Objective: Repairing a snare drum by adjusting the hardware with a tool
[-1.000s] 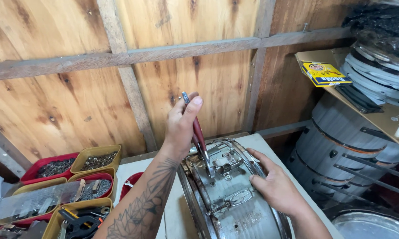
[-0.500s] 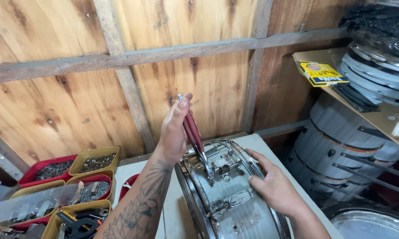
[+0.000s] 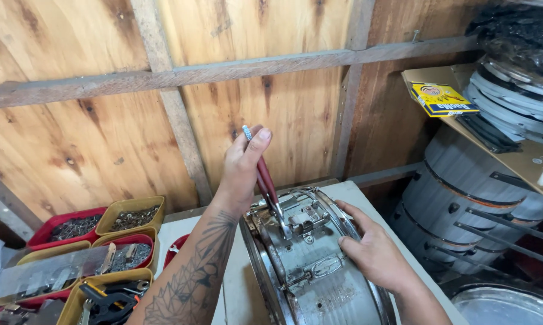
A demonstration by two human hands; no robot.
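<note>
Left hand (image 3: 242,168) grips red-handled pliers (image 3: 268,180) on snare drum (image 3: 307,265) hardware, right hand (image 3: 373,256) flat, bracing shell; risk: pliers slipping, drum rolling off desk (image 3: 235,289) edge.

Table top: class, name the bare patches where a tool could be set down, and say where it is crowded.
Bare white table shows between the trays and the drum, partly crossed by the left hand forearm holding pliers. A narrow strip runs along the right edge beyond the right hand. The left side is crowded with trays of hardware.
</note>
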